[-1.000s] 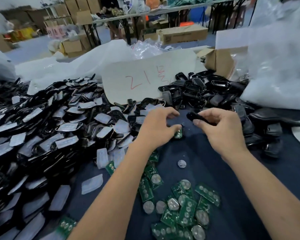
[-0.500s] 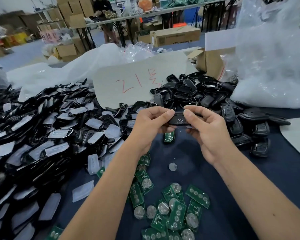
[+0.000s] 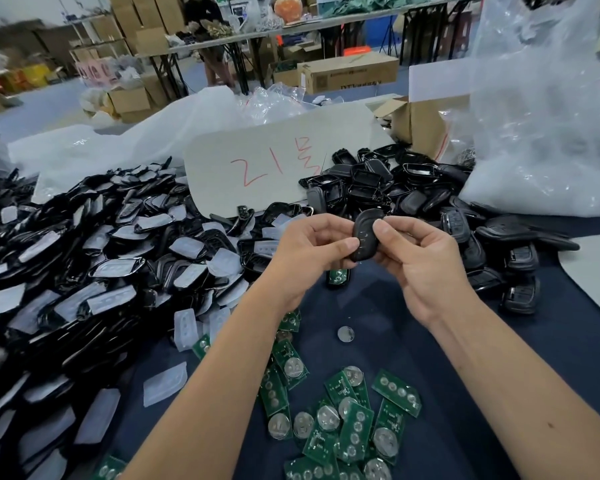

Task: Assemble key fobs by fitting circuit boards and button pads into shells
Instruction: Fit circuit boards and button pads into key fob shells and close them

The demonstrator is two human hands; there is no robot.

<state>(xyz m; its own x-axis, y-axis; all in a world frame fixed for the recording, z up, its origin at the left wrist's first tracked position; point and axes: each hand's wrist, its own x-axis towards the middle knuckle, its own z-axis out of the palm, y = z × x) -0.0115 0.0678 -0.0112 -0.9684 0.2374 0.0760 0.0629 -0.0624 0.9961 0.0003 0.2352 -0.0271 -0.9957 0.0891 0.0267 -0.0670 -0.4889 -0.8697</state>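
Across the dark blue table cover, the big heap of black shells with white button pads fills the left side — a smaller pile of black shells sits at the far right. Nearer, green circuit boards lie scattered. Above them both hands are up: left hand and right hand pinch one black key fob between thumbs and fingers — held clear of the table.
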